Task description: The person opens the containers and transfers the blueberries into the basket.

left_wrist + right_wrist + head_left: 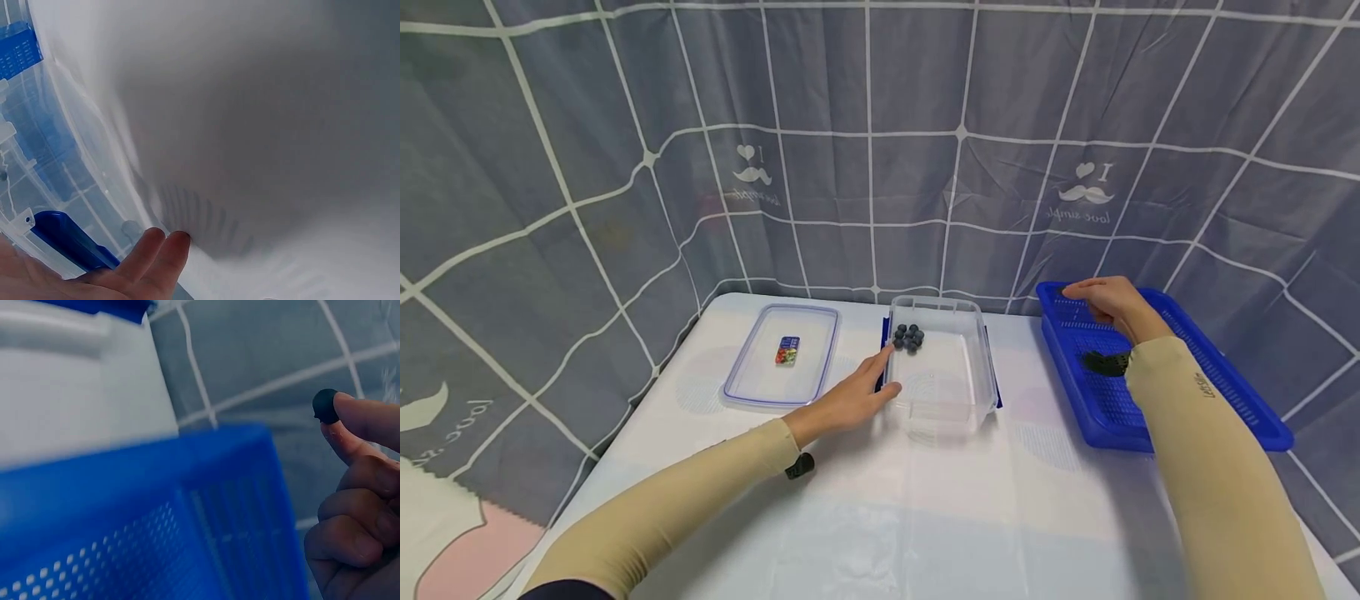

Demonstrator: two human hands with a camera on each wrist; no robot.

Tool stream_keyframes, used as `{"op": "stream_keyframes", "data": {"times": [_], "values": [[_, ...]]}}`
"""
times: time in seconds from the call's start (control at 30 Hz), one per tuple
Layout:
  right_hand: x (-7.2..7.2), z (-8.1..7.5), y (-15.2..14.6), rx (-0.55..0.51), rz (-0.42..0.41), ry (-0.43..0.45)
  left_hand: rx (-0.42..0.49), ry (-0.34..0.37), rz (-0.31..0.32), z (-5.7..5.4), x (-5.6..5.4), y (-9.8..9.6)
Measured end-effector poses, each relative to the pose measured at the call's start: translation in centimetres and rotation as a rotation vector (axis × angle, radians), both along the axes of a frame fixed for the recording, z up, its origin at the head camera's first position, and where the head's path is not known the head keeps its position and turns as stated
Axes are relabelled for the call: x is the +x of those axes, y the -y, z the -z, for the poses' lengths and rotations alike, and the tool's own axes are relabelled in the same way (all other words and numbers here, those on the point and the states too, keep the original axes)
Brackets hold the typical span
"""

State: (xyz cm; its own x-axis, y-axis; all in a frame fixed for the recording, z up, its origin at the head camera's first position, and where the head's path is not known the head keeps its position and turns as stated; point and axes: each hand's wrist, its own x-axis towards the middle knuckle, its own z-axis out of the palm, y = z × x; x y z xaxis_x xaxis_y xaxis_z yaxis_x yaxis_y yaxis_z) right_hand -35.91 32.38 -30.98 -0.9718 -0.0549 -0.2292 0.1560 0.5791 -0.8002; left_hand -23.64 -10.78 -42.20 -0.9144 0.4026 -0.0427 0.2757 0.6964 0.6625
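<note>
White tabletop (925, 517) separates the clear rectangular plastic container (946, 367) from the blue perforated plastic basket (1105, 433). The left hand (850, 393), fingers spread, is at the container's left wall; round dark-blue berries (910, 337) cluster inside. Over the basket's far left corner, the right hand (1112, 304) pinches one dark round berry (325, 406). A clear blue-edged plastic lid (810, 358) bears an unreadable label (787, 351); the grey gridded curtain (917, 75) reads "love simple", mirrored.

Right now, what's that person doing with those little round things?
The person's right hand pinches one dark berry near a corner of the blue basket. The left hand is beside the clear box, fingers relaxed. A small cluster of berries sits inside that box. The lid lies apart on the table.
</note>
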Motion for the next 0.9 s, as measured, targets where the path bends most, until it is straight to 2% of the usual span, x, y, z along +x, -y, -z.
{"op": "stream_keyframes", "data": {"times": [0.2,0.37,0.57,0.73,0.9], "values": [[0.3,1.5,-2.8,-0.011,0.039,0.055,0.004,0.005,-0.009,-0.1,0.1,-0.1],[0.4,2.6,-4.4,0.033,0.073,0.101,0.004,0.001,-0.01,-0.2,0.2,-0.2],[0.5,4.0,-5.2,0.078,0.113,0.144,-0.004,-0.003,-0.02,-0.1,0.2,-0.1],[0.8,5.0,-5.9,0.109,0.102,0.176,-0.014,-0.001,-0.014,0.0,0.0,0.0],[1.0,5.5,-6.5,0.096,0.117,0.213,-0.027,-0.002,-0.01,0.0,-0.1,0.1]]}}
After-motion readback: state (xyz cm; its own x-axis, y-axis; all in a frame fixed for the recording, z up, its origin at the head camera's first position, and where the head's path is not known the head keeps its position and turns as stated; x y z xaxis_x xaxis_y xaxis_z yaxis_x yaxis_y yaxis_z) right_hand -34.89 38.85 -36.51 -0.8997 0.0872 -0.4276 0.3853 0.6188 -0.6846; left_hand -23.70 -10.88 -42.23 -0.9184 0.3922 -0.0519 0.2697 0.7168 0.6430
